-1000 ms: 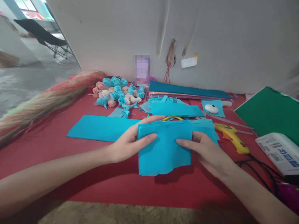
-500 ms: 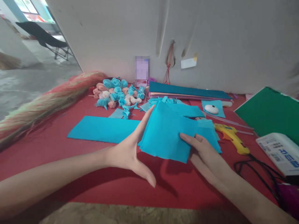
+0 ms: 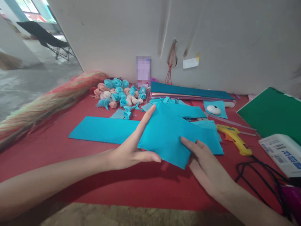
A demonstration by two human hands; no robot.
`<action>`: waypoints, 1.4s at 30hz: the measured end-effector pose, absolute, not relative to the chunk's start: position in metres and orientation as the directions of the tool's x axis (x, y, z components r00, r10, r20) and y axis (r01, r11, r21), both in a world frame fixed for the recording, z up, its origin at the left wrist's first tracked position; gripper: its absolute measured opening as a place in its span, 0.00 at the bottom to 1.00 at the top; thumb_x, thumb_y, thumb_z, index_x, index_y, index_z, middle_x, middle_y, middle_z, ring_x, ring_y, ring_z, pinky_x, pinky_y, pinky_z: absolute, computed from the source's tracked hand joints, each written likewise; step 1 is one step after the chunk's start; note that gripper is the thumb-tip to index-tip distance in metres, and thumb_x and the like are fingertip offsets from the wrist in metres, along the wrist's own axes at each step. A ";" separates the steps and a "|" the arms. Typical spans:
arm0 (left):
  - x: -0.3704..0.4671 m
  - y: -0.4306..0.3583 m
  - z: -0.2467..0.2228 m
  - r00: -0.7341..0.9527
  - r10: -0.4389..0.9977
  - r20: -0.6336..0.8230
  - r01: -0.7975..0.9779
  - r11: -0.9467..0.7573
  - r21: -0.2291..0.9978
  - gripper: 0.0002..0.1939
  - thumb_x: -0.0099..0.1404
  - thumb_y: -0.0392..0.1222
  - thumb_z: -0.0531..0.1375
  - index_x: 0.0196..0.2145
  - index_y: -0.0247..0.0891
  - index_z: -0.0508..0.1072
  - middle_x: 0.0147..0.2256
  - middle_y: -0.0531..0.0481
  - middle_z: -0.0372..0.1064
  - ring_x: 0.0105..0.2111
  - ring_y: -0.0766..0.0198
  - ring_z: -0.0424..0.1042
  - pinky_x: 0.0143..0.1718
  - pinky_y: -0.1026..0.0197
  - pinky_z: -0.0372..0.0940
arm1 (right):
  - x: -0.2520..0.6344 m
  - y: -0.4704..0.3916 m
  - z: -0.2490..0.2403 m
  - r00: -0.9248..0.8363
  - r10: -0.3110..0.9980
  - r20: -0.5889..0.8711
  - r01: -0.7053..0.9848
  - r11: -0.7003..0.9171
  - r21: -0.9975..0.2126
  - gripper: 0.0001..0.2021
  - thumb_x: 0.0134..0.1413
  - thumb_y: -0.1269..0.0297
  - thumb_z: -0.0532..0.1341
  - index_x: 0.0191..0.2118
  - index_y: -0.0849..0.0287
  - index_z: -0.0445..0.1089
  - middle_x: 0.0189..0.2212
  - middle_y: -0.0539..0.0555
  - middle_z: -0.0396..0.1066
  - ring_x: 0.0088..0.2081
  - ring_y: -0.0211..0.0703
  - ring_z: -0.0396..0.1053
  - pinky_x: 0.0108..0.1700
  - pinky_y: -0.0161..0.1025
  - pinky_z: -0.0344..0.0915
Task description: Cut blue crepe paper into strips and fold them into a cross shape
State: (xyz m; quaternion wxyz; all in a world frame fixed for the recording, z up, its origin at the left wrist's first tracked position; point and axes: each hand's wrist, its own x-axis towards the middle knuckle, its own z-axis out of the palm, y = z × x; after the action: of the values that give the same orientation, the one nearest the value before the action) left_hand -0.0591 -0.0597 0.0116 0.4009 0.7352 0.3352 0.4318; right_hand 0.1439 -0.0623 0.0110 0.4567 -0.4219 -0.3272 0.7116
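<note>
My right hand (image 3: 207,166) pinches the lower right part of a squarish stack of turquoise crepe paper (image 3: 162,135), thumb on its front. The stack is held above the table, one corner pointing down. My left hand (image 3: 135,144) is spread wide at the paper's left side, index finger stretched up along that edge and thumb across the lower edge; its other fingers are hidden. Behind the hands lies a long folded turquoise crepe paper strip (image 3: 101,130). More turquoise paper (image 3: 209,138) lies to the right, partly covered by the held stack.
Blue, pink and cream paper flowers (image 3: 118,94) are heaped at the back left. A yellow glue gun (image 3: 235,139) with a black cable lies right, near a white box (image 3: 279,153) and a green board (image 3: 272,114). Dark teal paper (image 3: 190,91) lies along the wall on the red table (image 3: 113,188).
My left thumb has risen from below the paper to its lower edge. The held stack has tilted, its lower corner dropping slightly, and its sheets look more evenly together.
</note>
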 end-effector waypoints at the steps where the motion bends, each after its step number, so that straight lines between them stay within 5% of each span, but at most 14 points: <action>1: -0.060 -0.060 0.011 0.405 0.837 0.368 0.137 -0.454 0.881 0.47 0.56 0.61 0.60 0.64 0.53 0.37 0.66 0.56 0.26 0.65 0.51 0.29 0.64 0.50 0.37 | 0.144 -0.062 0.012 -0.205 0.932 -0.300 -0.365 -0.357 -0.860 0.13 0.45 0.61 0.67 0.39 0.52 0.70 0.47 0.50 0.71 0.50 0.51 0.67 0.48 0.49 0.68; 5: -0.061 -0.056 0.006 0.376 0.874 0.308 -0.088 -0.297 0.951 0.41 0.58 0.66 0.53 0.64 0.53 0.42 0.66 0.58 0.30 0.65 0.49 0.34 0.63 0.52 0.45 | 0.145 -0.057 0.013 -0.131 0.957 -0.259 -0.296 -0.287 -0.911 0.10 0.41 0.60 0.69 0.32 0.53 0.71 0.43 0.50 0.74 0.47 0.52 0.68 0.48 0.49 0.68; 9: -0.060 -0.048 0.013 0.337 0.934 0.122 -0.186 -0.061 0.981 0.33 0.61 0.62 0.53 0.60 0.48 0.54 0.61 0.50 0.53 0.59 0.47 0.54 0.54 0.51 0.61 | 0.149 -0.053 0.010 -0.146 0.973 -0.178 -0.208 -0.206 -0.956 0.11 0.44 0.59 0.67 0.36 0.53 0.73 0.43 0.52 0.74 0.46 0.52 0.69 0.47 0.49 0.68; 14: -0.058 -0.043 0.028 0.404 0.914 0.034 -0.073 -0.005 0.997 0.15 0.59 0.51 0.61 0.38 0.37 0.73 0.38 0.49 0.74 0.37 0.58 0.74 0.36 0.62 0.70 | 0.149 -0.054 0.009 -0.158 0.978 -0.132 -0.095 -0.148 -0.984 0.11 0.44 0.58 0.67 0.36 0.52 0.75 0.40 0.51 0.75 0.42 0.51 0.72 0.44 0.47 0.70; 18: -0.058 -0.045 0.027 0.389 0.921 -0.025 0.140 -0.032 0.990 0.16 0.58 0.50 0.62 0.21 0.35 0.69 0.22 0.53 0.71 0.24 0.64 0.71 0.25 0.66 0.68 | 0.148 -0.055 0.011 -0.177 0.978 -0.113 -0.026 -0.120 -0.992 0.11 0.43 0.58 0.68 0.35 0.51 0.75 0.37 0.50 0.76 0.40 0.49 0.73 0.42 0.46 0.71; 30: -0.059 -0.045 0.023 0.360 0.933 -0.006 0.192 -0.068 0.979 0.14 0.58 0.48 0.61 0.22 0.35 0.72 0.24 0.52 0.73 0.24 0.63 0.72 0.24 0.65 0.68 | 0.154 -0.049 0.015 -0.190 0.979 -0.078 0.015 -0.076 -0.997 0.11 0.42 0.56 0.68 0.35 0.50 0.75 0.36 0.50 0.77 0.38 0.51 0.73 0.42 0.48 0.71; 36: -0.056 -0.046 0.021 0.483 0.873 0.068 0.211 -0.191 0.959 0.11 0.63 0.45 0.58 0.40 0.38 0.74 0.38 0.52 0.75 0.38 0.59 0.73 0.37 0.63 0.70 | 0.155 -0.047 0.013 -0.228 0.966 -0.120 0.028 -0.116 -0.993 0.10 0.41 0.56 0.68 0.33 0.52 0.75 0.33 0.51 0.77 0.36 0.50 0.74 0.39 0.47 0.73; 42: -0.056 -0.044 0.021 0.509 0.858 0.076 0.368 -0.297 0.881 0.12 0.65 0.45 0.55 0.29 0.36 0.69 0.23 0.55 0.69 0.21 0.70 0.65 0.20 0.69 0.62 | 0.160 -0.040 0.015 -0.256 0.950 -0.178 0.061 -0.168 -0.984 0.12 0.38 0.56 0.69 0.32 0.52 0.76 0.32 0.52 0.77 0.34 0.52 0.74 0.38 0.49 0.73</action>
State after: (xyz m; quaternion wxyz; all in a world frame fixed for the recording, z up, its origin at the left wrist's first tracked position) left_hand -0.0560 -0.0442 0.0212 0.4315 0.7537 0.4066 0.2834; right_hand 0.1595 -0.0397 0.0154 0.3745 -0.4816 -0.5251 0.5933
